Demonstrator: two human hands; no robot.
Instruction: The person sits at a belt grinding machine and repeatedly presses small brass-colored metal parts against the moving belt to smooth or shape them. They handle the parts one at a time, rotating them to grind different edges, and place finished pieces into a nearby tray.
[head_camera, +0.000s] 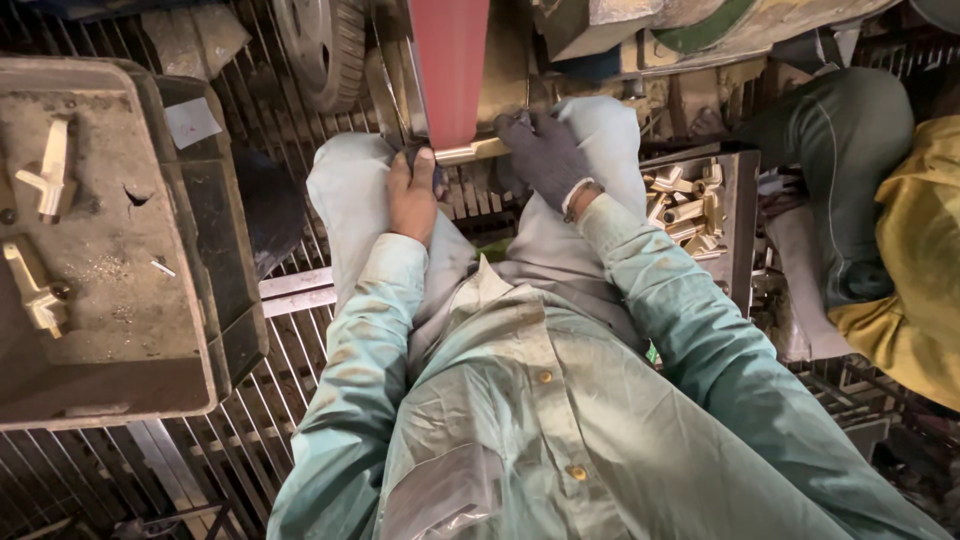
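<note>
Bare left hand (413, 197) and gloved right hand (545, 155) close together, both clamped on a brass piece (470, 151) under the red sanding belt (450, 65), box of brass parts (690, 205) at right

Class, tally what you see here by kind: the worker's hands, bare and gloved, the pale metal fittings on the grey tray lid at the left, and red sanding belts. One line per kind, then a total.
Bare hand (left hand): 1
Gloved hand (right hand): 1
Pale metal fittings on the grey tray lid, upper fitting and lower fitting: 2
Red sanding belt: 1
Total: 5
</note>
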